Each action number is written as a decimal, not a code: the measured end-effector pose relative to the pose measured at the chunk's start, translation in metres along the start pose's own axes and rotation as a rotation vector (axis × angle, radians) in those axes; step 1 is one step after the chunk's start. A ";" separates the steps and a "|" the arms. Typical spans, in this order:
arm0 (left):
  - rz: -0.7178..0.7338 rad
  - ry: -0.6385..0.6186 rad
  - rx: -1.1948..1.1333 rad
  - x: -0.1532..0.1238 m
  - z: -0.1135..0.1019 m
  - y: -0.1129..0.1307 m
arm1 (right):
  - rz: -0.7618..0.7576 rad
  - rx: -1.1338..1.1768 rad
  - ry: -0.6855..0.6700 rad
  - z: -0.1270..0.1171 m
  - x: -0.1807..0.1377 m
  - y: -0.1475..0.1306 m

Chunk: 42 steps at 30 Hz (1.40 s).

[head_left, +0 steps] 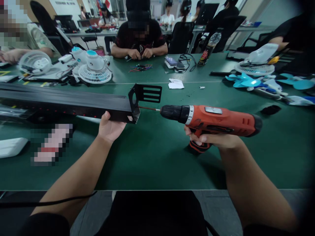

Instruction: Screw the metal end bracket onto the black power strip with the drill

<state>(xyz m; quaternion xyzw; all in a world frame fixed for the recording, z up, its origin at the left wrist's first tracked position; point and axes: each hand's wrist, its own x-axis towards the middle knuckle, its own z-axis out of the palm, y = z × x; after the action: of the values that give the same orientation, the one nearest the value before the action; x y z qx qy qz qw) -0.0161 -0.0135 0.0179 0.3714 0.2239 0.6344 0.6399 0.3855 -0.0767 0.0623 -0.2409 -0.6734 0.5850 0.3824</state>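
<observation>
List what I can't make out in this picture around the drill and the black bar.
All in the head view:
- Far end of the black bar: cut off by the left edge.
- Left hand's fingers: mostly hidden by the bar.
- Most of the drill's handle: covered by the right hand.
- Print on the small label: too small to read.
- Whether the bit has entered a hole: too small to tell.
</observation>
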 end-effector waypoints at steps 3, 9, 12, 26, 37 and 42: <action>0.002 -0.008 0.017 0.000 0.001 0.001 | -0.015 -0.012 0.000 0.001 0.000 -0.001; 0.005 -0.009 -0.012 -0.001 0.002 0.001 | 0.000 0.009 -0.016 0.001 0.001 -0.001; 0.005 -0.006 -0.033 -0.002 0.002 0.000 | 0.002 0.010 -0.011 0.000 0.001 -0.001; -0.006 -0.009 -0.006 -0.002 0.002 0.001 | 0.019 0.009 -0.017 0.001 0.000 -0.004; 0.005 0.010 0.004 -0.002 0.003 0.000 | -0.024 -0.027 -0.005 -0.002 -0.003 0.002; 0.009 0.027 0.016 -0.002 0.002 0.000 | 0.004 -0.012 -0.031 -0.002 -0.002 -0.002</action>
<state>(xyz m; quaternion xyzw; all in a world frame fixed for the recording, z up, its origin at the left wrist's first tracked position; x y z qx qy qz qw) -0.0146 -0.0154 0.0184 0.3691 0.2358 0.6404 0.6309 0.3885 -0.0775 0.0633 -0.2355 -0.6822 0.5855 0.3692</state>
